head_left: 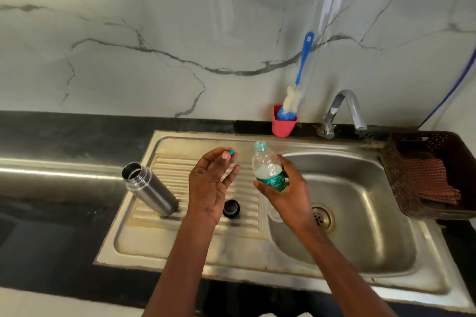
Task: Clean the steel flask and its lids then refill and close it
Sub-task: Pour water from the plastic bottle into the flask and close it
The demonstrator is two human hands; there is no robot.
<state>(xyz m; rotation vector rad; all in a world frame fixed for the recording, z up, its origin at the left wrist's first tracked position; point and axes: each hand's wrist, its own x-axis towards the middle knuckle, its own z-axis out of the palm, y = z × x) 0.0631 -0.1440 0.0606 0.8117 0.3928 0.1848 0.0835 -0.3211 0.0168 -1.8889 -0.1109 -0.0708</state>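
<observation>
One open steel flask stands on the drainboard beside one black lid; right hand grips one clear plastic bottle (uncapped), left hand pinches its green cap.

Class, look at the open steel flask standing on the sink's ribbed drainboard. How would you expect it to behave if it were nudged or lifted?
The steel flask is tall and narrow and stands on ridges, so a sideways nudge may tip it. Its round body would probably roll afterwards. The smooth metal could feel slippery if wet, though it looks rigid, not fragile.
</observation>
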